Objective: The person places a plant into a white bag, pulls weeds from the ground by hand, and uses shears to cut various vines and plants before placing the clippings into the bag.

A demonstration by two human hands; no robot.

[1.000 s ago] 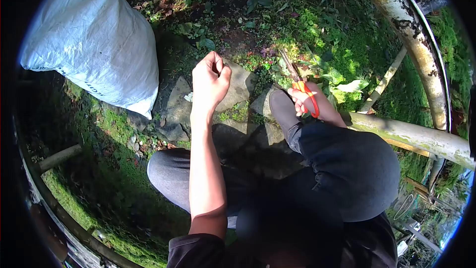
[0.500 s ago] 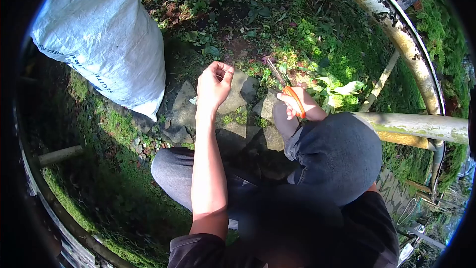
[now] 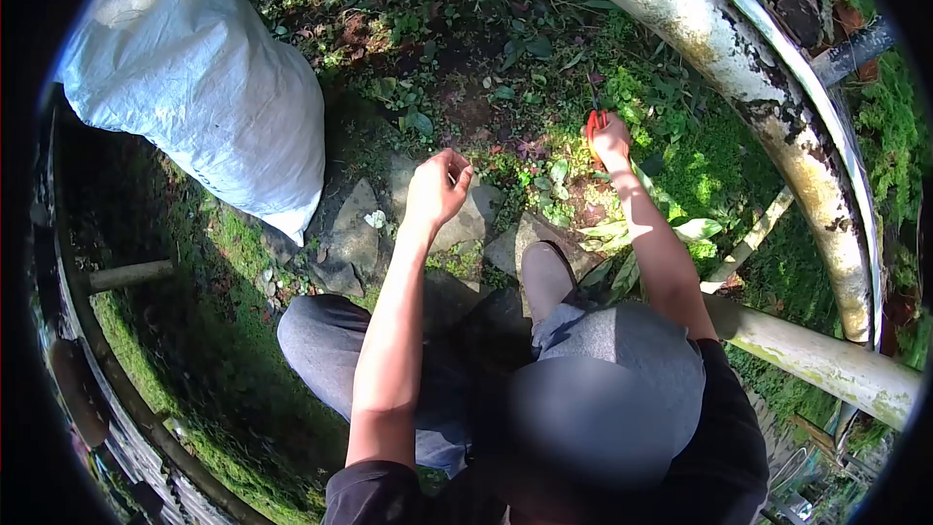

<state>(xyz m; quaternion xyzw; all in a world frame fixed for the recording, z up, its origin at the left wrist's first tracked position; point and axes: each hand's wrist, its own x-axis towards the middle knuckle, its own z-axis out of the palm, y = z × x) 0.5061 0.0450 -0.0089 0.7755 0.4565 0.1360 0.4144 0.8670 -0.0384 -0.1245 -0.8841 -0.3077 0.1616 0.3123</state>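
Note:
My right hand is closed around the orange-red handles of a pair of scissors. It reaches out over low green plants, and the dark blades point away from me among the leaves. Nearer the middle, my left hand hovers above flat paving stones with its fingers curled in toward the thumb. Whatever may be inside those fingers is hidden.
A full white woven sack stands at the left. A curved, peeling metal pipe arches over the upper right, and a pale pole lies lower right. Broad leaves grow near my shoe.
My right hand has moved forward, away from my knee, carrying the scissors into the plants. The left hand stays curled over the stones. The view has shifted slightly.

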